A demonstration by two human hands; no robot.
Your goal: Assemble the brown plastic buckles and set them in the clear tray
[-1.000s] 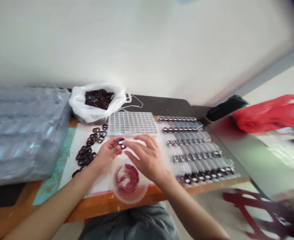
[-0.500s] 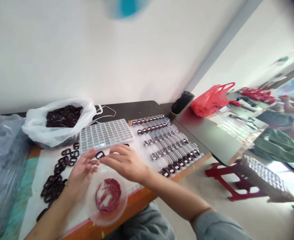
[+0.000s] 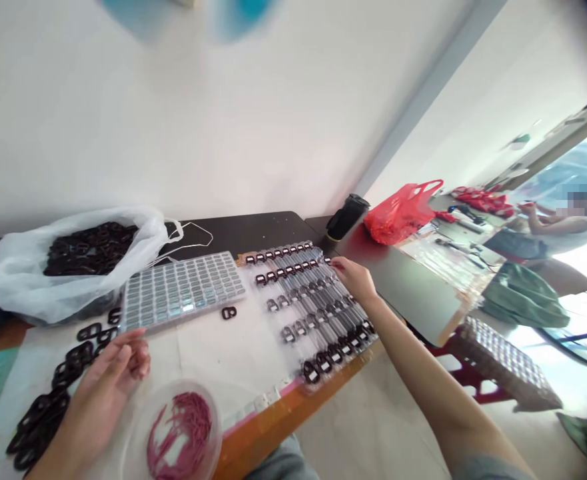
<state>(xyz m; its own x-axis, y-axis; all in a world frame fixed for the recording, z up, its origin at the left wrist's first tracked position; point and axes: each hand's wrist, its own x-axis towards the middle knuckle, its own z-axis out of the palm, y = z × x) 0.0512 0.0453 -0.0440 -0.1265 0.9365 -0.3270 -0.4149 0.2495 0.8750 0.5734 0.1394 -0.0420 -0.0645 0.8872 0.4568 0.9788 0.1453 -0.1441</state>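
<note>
R hand: fingers narrow at end of 2nd of 5 clear blister rows, hold unclear. L hand: fingers spread, empty, beside dark buckle pile. 1 loose dark buckle on white sheet, just below clear grid tray. 1 clear bowl of red cords. 1 white plastic bag of dark buckles.

The head-worn camera looks forward and down, rolled sideways, close above the left hand at eight o'clock and the right hand at three o'clock, with the white wall at eleven o'clock.

- The right hand has moved out to the edge of the clear plastic strips of dark buckles.
- The left hand has drawn back toward the bottom left, with no buckle showing between its fingers.
</note>
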